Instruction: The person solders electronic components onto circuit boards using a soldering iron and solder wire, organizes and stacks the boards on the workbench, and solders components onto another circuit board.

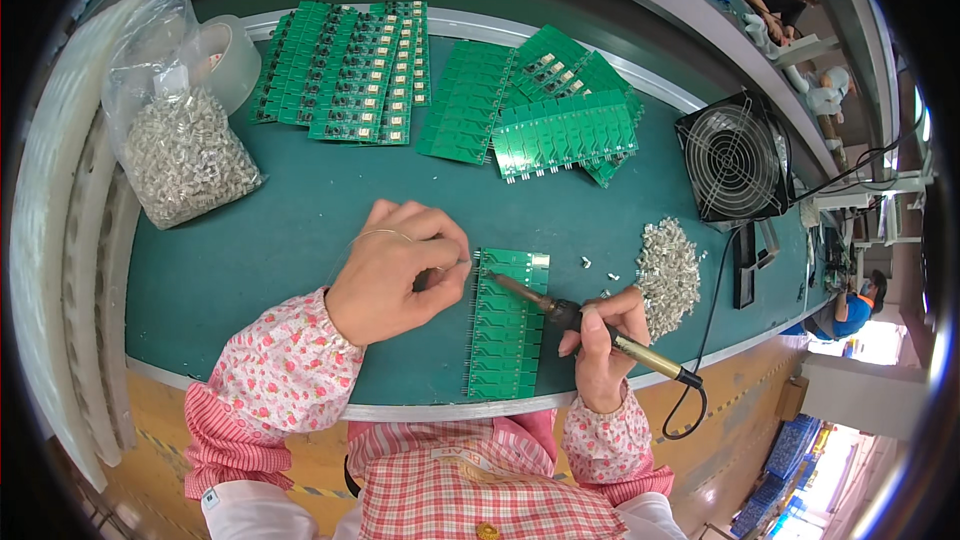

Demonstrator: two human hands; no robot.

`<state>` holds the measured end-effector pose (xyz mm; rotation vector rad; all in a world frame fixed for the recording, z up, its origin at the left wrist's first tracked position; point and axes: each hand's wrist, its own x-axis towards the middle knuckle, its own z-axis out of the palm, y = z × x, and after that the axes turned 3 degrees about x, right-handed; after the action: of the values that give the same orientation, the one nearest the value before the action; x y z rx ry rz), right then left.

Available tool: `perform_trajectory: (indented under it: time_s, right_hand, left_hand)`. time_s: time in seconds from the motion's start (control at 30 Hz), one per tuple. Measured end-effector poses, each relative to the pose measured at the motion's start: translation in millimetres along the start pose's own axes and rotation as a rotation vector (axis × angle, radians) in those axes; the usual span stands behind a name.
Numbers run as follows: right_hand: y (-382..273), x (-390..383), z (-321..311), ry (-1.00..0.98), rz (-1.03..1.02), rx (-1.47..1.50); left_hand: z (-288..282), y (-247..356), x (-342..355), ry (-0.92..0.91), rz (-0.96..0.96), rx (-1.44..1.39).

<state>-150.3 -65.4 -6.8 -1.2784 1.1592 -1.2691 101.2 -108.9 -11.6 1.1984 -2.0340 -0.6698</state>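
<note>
Head view: the right hand (603, 345) is closed in a pen-like grip around the handle of a soldering iron (580, 320). The iron's long axis runs from lower right, where its cord leaves, to upper left, and its tip points at the top left corner of a green circuit board panel (508, 325) lying on the green mat (280, 230). The panel's long axis runs away from the person, nearly straight up the picture.

The left hand (400, 270) rests just left of that corner, fingers curled and pinched on what looks like a thin solder wire (375, 234), though it is too fine to be sure.

The fingertips sit very close to the hot tip; a small slip could burn them, or drag solder across neighbouring pads. A loose pile of small metal parts (668, 273) lies near the iron's cord.
</note>
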Motion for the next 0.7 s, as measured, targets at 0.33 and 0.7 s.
perform_trajectory:
  time_s: [0.33, 0.7]
  right_hand:
    - [-3.0, 2.2, 3.1, 0.028, 0.03, 0.04]
    - [-3.8, 4.2, 3.3, -0.014, 0.028, 0.015]
  left_hand:
    - [2.6, -1.5, 1.0, 0.007, -0.002, 0.021]
    - [4.9, -1.1, 0.8, 0.012, 0.018, 0.053]
